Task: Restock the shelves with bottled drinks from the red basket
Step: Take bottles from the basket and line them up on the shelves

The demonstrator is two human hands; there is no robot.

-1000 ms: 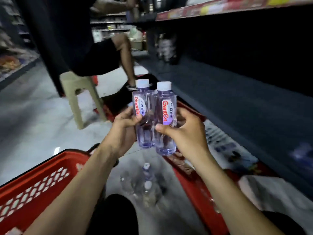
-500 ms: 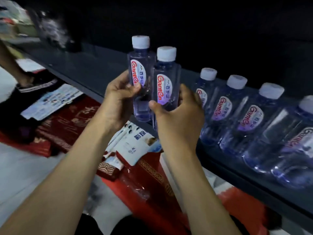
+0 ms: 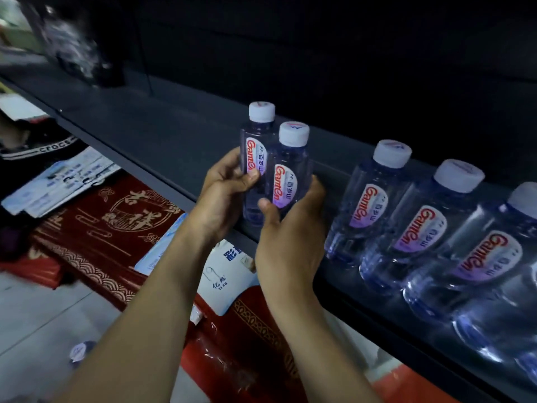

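Bottled drinks, head view: I see the left bottle (image 3: 255,158) and the right bottle (image 3: 290,173) upright and touching, at the front edge of the dark shelf (image 3: 162,132). I judge they are paired to extend the shelved row (image 3: 369,199), which runs off toward 4 o'clock with labels forward. The left hand (image 3: 223,196) grips the left bottle from 9 o'clock, thumb on its label. The right hand (image 3: 290,237) grips the right bottle from 5 o'clock, fingers curled behind. Both forearms reach in from 7 o'clock.
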